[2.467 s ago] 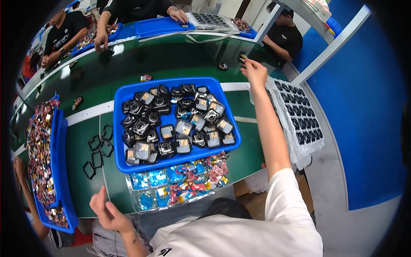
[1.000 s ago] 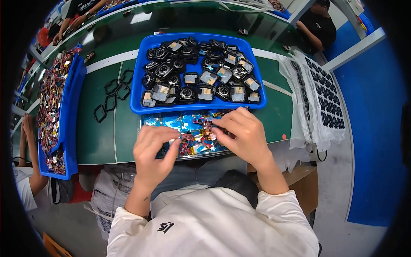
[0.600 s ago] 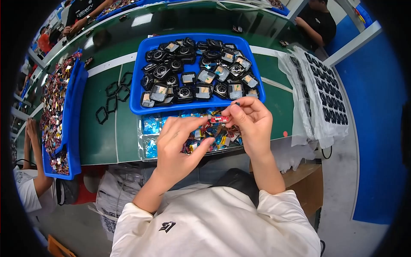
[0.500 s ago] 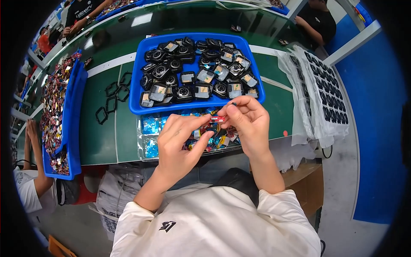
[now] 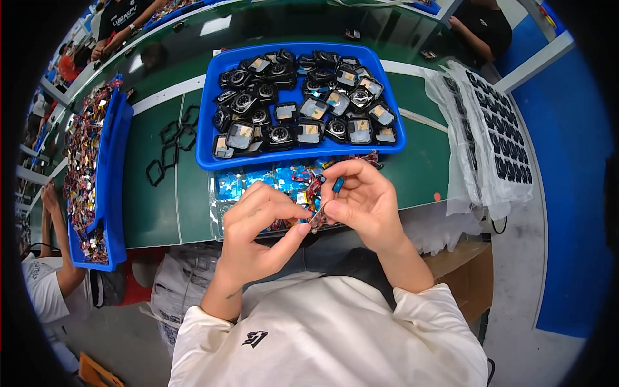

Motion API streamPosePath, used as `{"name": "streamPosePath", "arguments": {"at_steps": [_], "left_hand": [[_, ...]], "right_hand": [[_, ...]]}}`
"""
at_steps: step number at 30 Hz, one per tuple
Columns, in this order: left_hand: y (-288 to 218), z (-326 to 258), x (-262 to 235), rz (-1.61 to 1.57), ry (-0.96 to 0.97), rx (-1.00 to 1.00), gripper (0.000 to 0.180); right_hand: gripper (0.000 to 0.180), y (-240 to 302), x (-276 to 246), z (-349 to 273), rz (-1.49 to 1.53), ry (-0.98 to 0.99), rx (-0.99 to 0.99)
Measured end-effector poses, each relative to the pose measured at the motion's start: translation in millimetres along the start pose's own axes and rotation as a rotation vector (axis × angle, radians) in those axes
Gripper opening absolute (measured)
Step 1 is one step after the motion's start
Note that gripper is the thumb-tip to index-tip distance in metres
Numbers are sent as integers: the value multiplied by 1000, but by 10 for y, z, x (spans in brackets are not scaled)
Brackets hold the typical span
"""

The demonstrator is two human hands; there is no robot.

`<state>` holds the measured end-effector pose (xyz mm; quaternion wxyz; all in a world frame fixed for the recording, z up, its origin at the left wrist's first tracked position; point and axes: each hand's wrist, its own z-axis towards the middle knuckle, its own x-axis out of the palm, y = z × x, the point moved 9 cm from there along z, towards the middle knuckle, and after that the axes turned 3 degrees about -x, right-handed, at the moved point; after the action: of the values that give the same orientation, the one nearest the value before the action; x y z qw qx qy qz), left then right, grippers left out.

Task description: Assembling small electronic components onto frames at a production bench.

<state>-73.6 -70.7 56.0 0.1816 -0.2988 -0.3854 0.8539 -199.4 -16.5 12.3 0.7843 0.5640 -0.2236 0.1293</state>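
Note:
A small flat electronic part (image 5: 317, 221), brownish and shiny, is pinched between the thumb and forefinger of my left hand (image 5: 255, 222). Its upper end meets the thumb of my right hand (image 5: 367, 206), whose fingers curl round it. A small blue rectangular piece (image 5: 338, 184) shows by the right fingertips; I cannot tell whether it is joined to the part. Under and behind my hands lies a clear tray (image 5: 215, 209) of blue-wrapped pieces and loose red, yellow and blue electronic parts. Just beyond stands a blue bin (image 5: 205, 138) full of black watch cases.
At the left a long blue bin (image 5: 116, 193) holds many small electronic parts. Several black frames (image 5: 169, 155) lie on the green table (image 5: 145, 216). White sheets with rows of black pieces (image 5: 503, 138) are on the right. Other people work at the far side and left.
Both hands have come a little nearer my body. The part between them has tilted from its red face to a brownish side, and a blue piece now shows at my right fingers.

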Motion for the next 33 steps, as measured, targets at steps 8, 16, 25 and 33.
{"name": "streamPosePath", "arguments": {"at_steps": [8, 16, 25, 33], "left_hand": [[80, -305, -41, 102, -54, -42, 18], [87, -294, -100, 124, -73, -88, 31], [189, -402, -3, -154, -34, -250, 22], [163, -361, 75, -120, 119, -260, 13]], "right_hand": [[24, -95, -48, -291, -178, -224, -72], [18, -229, 130, -331, -212, -54, -2], [11, 79, 148, -281, -784, 37, -216], [15, -130, 58, -356, -259, -23, 41]]}}
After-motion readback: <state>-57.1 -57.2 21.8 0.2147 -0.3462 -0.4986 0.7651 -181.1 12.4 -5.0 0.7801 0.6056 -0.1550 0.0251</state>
